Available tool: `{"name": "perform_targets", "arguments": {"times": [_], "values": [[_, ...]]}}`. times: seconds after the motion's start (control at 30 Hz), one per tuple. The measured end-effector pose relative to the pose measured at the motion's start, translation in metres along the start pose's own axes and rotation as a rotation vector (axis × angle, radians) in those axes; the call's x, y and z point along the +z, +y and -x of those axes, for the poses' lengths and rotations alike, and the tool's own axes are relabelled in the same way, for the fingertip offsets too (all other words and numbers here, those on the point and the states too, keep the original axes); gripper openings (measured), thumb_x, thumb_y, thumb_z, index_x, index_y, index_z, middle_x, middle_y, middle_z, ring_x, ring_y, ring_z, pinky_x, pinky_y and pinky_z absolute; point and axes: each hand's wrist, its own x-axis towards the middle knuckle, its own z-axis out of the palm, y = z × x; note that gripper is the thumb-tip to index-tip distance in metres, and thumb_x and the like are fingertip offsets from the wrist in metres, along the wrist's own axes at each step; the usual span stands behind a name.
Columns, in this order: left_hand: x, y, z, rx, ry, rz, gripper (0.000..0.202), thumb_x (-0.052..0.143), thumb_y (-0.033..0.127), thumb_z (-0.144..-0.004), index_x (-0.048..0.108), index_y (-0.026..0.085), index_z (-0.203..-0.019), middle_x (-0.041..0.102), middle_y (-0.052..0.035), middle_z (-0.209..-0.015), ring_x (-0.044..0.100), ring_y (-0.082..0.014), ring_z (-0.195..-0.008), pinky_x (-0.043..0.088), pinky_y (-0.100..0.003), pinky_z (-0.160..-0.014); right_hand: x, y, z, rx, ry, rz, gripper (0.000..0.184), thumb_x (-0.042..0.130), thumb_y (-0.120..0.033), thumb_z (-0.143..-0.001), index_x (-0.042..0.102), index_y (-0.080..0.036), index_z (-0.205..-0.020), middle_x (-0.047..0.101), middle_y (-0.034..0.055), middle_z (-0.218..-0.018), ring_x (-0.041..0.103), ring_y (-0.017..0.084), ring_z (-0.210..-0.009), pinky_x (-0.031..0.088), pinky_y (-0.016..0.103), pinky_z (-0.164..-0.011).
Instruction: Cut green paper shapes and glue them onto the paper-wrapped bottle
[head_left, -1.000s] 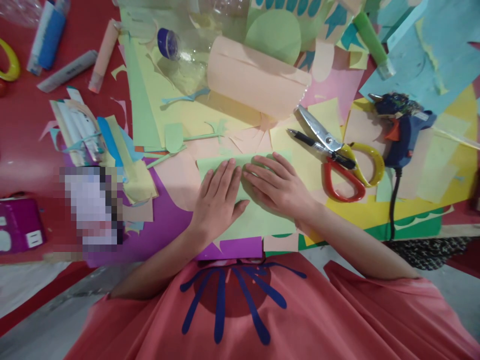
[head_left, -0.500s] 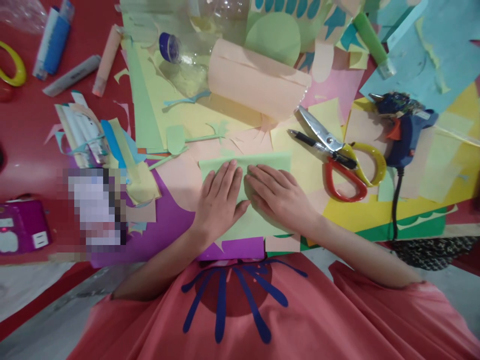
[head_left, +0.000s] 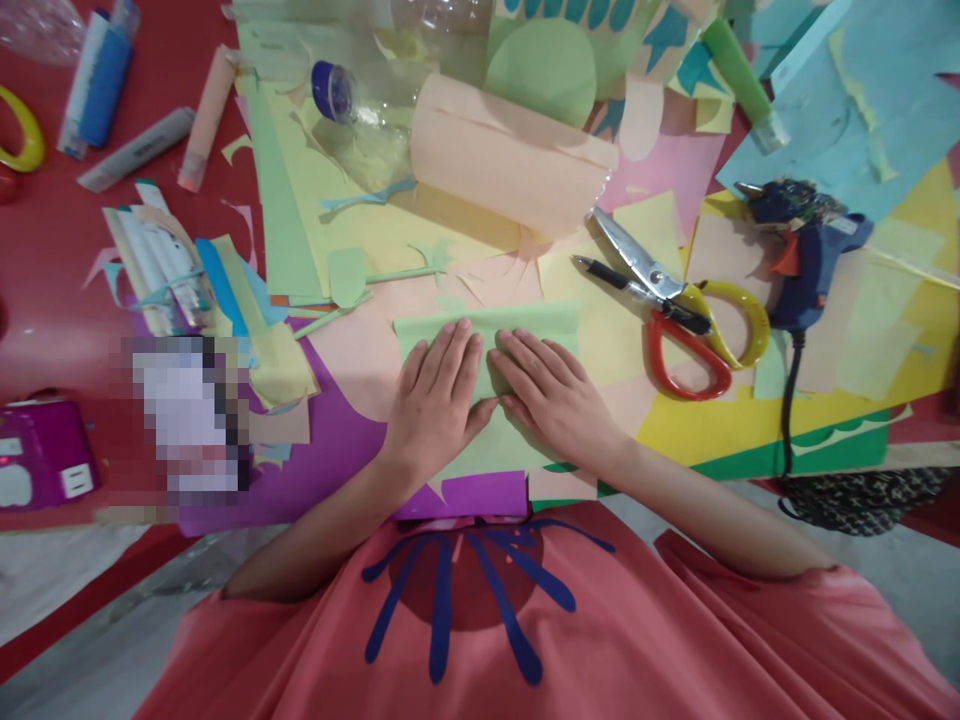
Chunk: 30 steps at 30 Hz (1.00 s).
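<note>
Pressing 2 hands, left hand [head_left: 435, 405] and right hand [head_left: 555, 398], flat on 1 green sheet [head_left: 551, 322].

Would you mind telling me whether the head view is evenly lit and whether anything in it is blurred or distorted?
Head view: soft, even light, faint shadows beside the left hand and right hand on the green paper; scissors sharp; a pixelated block masks something at the left; the wide lens stretches the edges.

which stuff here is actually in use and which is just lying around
In use: green paper, pressed flat under the left hand and right hand.
Lying about: scissors, pen, glue gun, plastic bottle, marker, paper roll.
</note>
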Motion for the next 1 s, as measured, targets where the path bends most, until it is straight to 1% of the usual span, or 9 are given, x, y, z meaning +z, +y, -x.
{"name": "perform_targets", "arguments": {"times": [0.13,0.33,0.43,0.53,0.67,0.87,1.0], "values": [[0.0009,0.0002,0.0008,0.003,0.013,0.01,0.063,0.041,0.039,-0.102,0.032,0.008,-0.156,0.048,-0.0194,-0.155,0.047,-0.0277,-0.145,0.036,-0.043,-0.118,0.0008,0.0003,0.0014,0.027,-0.035,-0.055,0.042,0.043,-0.024,-0.102,0.056,-0.013,-0.141,0.058,0.0168,-0.147,0.052,0.025,-0.14,0.045,0.043,-0.113],[-0.0008,0.0011,0.0003,0.006,0.028,-0.024,0.057,0.041,0.039,-0.102,0.042,0.007,-0.15,0.052,-0.0188,-0.152,0.05,-0.027,-0.143,0.037,-0.042,-0.117,0.0015,0.0007,0.002,0.024,-0.019,-0.064,0.043,0.045,-0.024,-0.102,0.056,-0.013,-0.141,0.059,0.0167,-0.146,0.053,0.025,-0.139,0.045,0.043,-0.113],[-0.002,0.0015,-0.0001,0.01,0.018,-0.024,0.057,0.041,0.038,-0.102,0.044,0.005,-0.149,0.051,-0.0202,-0.152,0.05,-0.0278,-0.143,0.038,-0.042,-0.116,0.0004,-0.0002,0.0006,0.025,-0.001,-0.042,0.04,0.044,-0.024,-0.102,0.058,-0.013,-0.138,0.061,0.0163,-0.144,0.056,0.025,-0.137,0.047,0.042,-0.112],[-0.0022,0.0016,-0.0003,0.015,0.025,-0.042,0.057,0.041,0.038,-0.102,0.044,0.005,-0.149,0.052,-0.0199,-0.151,0.051,-0.0272,-0.142,0.038,-0.042,-0.116,-0.0014,-0.001,-0.0011,0.015,0.024,0.004,0.038,0.042,-0.025,-0.103,0.061,-0.012,-0.133,0.064,0.0162,-0.14,0.06,0.024,-0.132,0.048,0.04,-0.109],[-0.0016,0.0019,-0.0006,0.02,0.048,-0.071,0.055,0.039,0.038,-0.103,0.046,0.006,-0.147,0.055,-0.0195,-0.149,0.053,-0.0265,-0.14,0.04,-0.041,-0.115,-0.0029,-0.001,-0.002,0.004,0.032,0.031,0.037,0.042,-0.025,-0.103,0.061,-0.012,-0.132,0.066,0.0162,-0.138,0.061,0.023,-0.131,0.049,0.039,-0.108],[0.0,0.0023,0.0002,-0.011,-0.003,-0.008,0.056,0.038,0.038,-0.103,0.042,0.008,-0.15,0.049,-0.0182,-0.154,0.047,-0.0262,-0.145,0.037,-0.042,-0.118,-0.003,-0.0009,-0.0023,0.004,0.042,0.029,0.036,0.041,-0.024,-0.103,0.062,-0.011,-0.131,0.067,0.0159,-0.137,0.061,0.023,-0.13,0.049,0.038,-0.107],[0.0018,0.0037,0.0009,-0.011,0.003,-0.025,0.057,0.036,0.038,-0.104,0.04,0.008,-0.151,0.049,-0.0183,-0.154,0.046,-0.0266,-0.145,0.036,-0.043,-0.118,-0.0029,-0.0013,-0.0023,-0.002,0.038,0.048,0.037,0.04,-0.024,-0.104,0.062,-0.011,-0.13,0.067,0.0152,-0.137,0.061,0.023,-0.13,0.047,0.037,-0.107]]}}
